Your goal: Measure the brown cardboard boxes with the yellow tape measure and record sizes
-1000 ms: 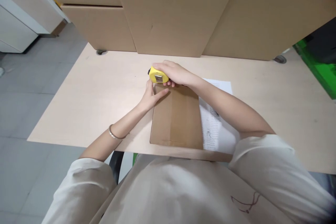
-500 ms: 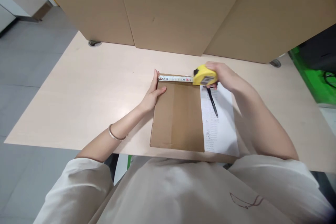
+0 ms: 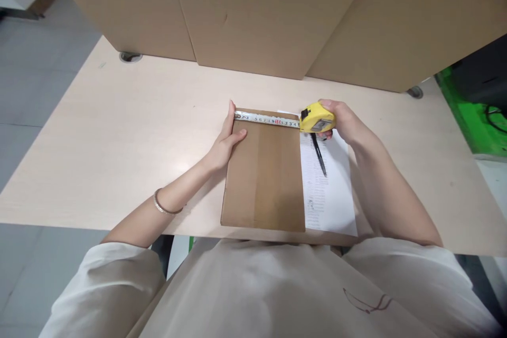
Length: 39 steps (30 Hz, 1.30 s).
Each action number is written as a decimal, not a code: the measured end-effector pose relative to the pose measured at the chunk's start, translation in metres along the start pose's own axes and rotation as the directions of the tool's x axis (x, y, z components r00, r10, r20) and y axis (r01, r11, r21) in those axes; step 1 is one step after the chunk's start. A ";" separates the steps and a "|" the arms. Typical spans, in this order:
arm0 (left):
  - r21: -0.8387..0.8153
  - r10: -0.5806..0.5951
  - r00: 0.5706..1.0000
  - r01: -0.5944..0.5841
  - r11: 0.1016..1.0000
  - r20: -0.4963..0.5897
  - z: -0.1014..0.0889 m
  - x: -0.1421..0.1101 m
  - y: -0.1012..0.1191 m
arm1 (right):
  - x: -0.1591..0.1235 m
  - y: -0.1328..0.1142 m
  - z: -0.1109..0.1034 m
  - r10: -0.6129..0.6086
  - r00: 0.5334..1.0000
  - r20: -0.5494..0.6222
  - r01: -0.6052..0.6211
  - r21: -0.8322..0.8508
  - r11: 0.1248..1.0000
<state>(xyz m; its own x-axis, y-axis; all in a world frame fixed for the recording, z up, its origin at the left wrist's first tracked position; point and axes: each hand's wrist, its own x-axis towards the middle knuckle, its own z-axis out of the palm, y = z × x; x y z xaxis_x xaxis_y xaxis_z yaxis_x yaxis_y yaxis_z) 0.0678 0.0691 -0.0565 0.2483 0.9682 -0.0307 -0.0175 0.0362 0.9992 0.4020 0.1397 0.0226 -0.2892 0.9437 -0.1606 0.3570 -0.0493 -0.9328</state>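
A flat brown cardboard box [image 3: 263,179] lies near the table's front edge. My left hand [image 3: 226,142] grips its far left corner, thumb on top and fingers along the side, by the tape's hooked end. In my right hand [image 3: 336,121] is a yellow tape measure [image 3: 316,117], held at the box's far right corner. Its metal blade [image 3: 265,118] stretches across the far end of the box between both hands. Under the right hand, a black pen [image 3: 319,156] rests on a printed sheet of paper [image 3: 336,195], which sits against the box's right side.
Large cardboard boxes [image 3: 253,21] stand stacked along the back of the table [image 3: 138,137]. Two round cable holes, one at the left [image 3: 130,57], lie near their base. A green and black object [image 3: 471,111] is beyond the table's right side.
My right hand has moved right with the tape measure, drawing the blade out across the box. My left hand stays at the far left corner. The pen has come into view.
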 end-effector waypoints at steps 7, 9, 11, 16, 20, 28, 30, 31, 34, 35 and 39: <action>-0.037 0.003 0.999 -0.004 0.999 -0.040 0.000 -0.001 -0.003 | 0.000 -0.018 -0.006 0.017 1.000 0.009 -0.017 -0.040 0.999; -0.084 -0.015 0.998 0.010 0.996 -0.059 0.000 0.001 -0.009 | 0.001 -0.029 -0.003 -0.020 1.000 0.019 0.020 -0.015 1.000; -0.144 -0.044 0.997 0.034 0.989 -0.068 0.002 0.005 -0.017 | 0.004 -0.042 0.008 -0.064 0.997 0.051 0.063 0.013 0.998; -0.147 -0.040 0.992 0.023 0.989 -0.117 0.000 0.013 -0.025 | 0.019 -0.071 0.056 -0.065 0.979 0.191 0.059 0.034 0.998; 0.023 0.029 0.988 -0.026 0.999 -0.149 -0.019 -0.028 -0.012 | 0.031 -0.076 0.069 -0.103 0.980 0.170 0.088 0.092 0.992; 0.487 0.279 0.929 -0.366 0.793 0.244 -0.033 -0.163 -0.006 | 0.054 -0.035 0.043 -0.012 1.000 -0.007 0.012 0.042 0.999; 0.505 0.308 0.940 -0.340 0.793 0.150 -0.029 -0.168 -0.011 | 0.055 -0.030 0.039 0.024 1.000 -0.019 -0.024 0.022 0.999; 0.493 0.339 0.937 -0.336 0.802 0.086 -0.029 -0.167 -0.013 | 0.054 -0.029 0.037 0.032 0.999 -0.040 -0.032 0.017 0.999; 0.490 0.440 0.879 -0.306 0.816 -0.184 -0.033 -0.149 -0.007 | 0.045 -0.038 0.025 0.047 0.990 -0.134 -0.042 0.042 0.998; 0.493 0.459 0.837 -0.277 0.825 -0.297 -0.036 -0.140 -0.002 | 0.039 -0.043 0.020 0.041 0.984 -0.171 -0.029 0.073 0.997; 0.195 0.262 0.767 -0.180 0.964 -0.586 -0.042 -0.094 0.026 | -0.009 -0.068 0.009 -0.021 0.960 -0.279 0.085 0.219 0.972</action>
<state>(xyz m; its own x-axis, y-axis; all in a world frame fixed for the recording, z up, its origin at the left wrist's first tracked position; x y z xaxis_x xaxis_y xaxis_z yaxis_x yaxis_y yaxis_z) 0.0032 -0.0102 -0.0284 -0.3821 0.8968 0.2229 0.1272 -0.1879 0.9739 0.3724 0.1315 0.0844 -0.0371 0.9983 -0.0444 0.1279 -0.0394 -0.9910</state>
